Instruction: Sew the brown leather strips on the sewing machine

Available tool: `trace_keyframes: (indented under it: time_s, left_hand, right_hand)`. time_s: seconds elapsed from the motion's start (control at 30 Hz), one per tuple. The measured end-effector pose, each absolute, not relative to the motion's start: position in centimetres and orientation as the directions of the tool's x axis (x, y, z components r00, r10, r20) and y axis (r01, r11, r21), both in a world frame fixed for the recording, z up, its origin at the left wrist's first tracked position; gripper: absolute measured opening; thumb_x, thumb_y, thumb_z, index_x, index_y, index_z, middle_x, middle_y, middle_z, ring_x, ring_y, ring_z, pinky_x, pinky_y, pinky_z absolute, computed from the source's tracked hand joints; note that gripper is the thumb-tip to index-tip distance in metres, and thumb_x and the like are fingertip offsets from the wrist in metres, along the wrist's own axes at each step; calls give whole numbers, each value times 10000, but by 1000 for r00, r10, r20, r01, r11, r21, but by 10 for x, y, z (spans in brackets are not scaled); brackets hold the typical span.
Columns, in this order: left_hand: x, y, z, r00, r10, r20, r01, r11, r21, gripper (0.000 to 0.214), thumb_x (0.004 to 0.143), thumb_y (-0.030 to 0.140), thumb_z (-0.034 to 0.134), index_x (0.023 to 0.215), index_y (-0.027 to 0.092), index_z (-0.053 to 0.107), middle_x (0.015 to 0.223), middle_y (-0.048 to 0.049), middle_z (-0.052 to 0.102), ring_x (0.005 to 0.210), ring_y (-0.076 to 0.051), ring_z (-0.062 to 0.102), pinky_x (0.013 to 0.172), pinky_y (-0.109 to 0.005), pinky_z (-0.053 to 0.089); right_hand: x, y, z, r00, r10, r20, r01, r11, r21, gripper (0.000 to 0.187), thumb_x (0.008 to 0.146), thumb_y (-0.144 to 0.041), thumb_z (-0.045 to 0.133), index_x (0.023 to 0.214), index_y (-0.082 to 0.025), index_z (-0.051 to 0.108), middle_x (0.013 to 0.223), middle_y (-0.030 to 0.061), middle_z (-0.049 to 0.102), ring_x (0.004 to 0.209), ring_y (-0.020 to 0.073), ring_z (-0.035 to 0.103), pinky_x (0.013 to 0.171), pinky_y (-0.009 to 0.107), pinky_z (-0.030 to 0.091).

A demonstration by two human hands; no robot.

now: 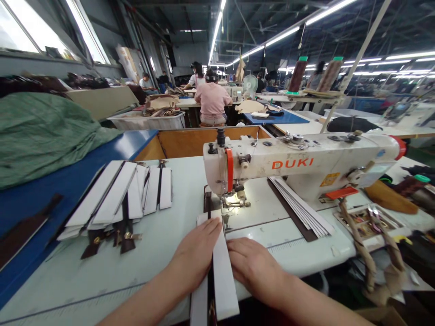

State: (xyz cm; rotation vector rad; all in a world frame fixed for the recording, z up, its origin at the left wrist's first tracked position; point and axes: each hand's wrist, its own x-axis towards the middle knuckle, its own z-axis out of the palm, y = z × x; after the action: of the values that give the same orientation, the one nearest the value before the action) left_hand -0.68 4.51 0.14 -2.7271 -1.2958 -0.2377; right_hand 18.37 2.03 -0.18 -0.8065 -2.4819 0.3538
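**Looking down at work in a busy workshop**

From the head camera, the left hand (193, 253) lies on a white strip (222, 276) at the near edge of a pale sewing table (84, 290), its fingers together and flat, not closed around anything. The right hand (254, 267) sits just beside it, fingers together with their tips at the strip's right edge; its thumb is hidden, so a pinch cannot be ruled out. A dark strap (211, 294) runs down the strip between the hands, and the strip points toward the needle area of a white DUKI sewing machine (299, 165), stopping just short of it.

To the left, white strips with dark straps (115, 190) lie fanned out on the table, with brown tabs carrying brass fittings (124, 237) at their near ends. To the right, a stack of white strips (302, 213) sits on a dark sheet beneath the machine's arm. Farther right is a tray of metal hardware (365, 222). Ahead, a co-worker in a pink shirt (212, 99) sits at another table, facing away.
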Motion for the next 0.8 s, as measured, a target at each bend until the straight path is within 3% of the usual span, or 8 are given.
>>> trace_keyframes:
  time_s: [0.2, 0.53, 0.63, 0.8]
  left_hand:
    - [-9, 42, 13, 634, 757, 158, 763, -646, 31, 427, 824, 158, 416, 1228, 82, 528, 1304, -157, 573, 1211, -205, 535, 1034, -349, 412]
    - [-13, 45, 9, 612, 763, 207, 776, -630, 30, 461, 822, 59, 322, 1212, 98, 565, 1269, -128, 606, 1166, -193, 573, 986, -355, 460]
    - [-11, 46, 6, 616, 757, 218, 775, -632, 3, 423, 867, 75, 320, 1212, 116, 561, 1262, -112, 614, 1172, -189, 566, 992, -359, 452]
    - [-8, 46, 4, 648, 717, 255, 753, -654, -76, 373, 888, 70, 317, 1154, 80, 580, 1193, -126, 644, 1165, -207, 562, 1001, -358, 436]
  right_hand:
    - [178, 33, -8, -647, 641, 412, 520, 767, -376, 65, 876, -141, 545, 875, -125, 607, 876, 92, 653, 895, 212, 607, 830, 334, 508]
    - [173, 42, -14, -540, 711, 450, 612, 699, -370, 72, 845, -105, 542, 888, -136, 590, 910, 97, 642, 862, 221, 579, 794, 359, 497]
    - [173, 49, -14, -629, 608, 485, 537, 790, -296, 96, 898, -122, 516, 926, -146, 606, 973, 80, 651, 939, 201, 565, 881, 343, 464]
    - [178, 60, -8, -788, 409, 461, 398, 909, -125, 144, 939, -153, 515, 840, -129, 617, 907, 57, 653, 898, 179, 568, 869, 301, 456]
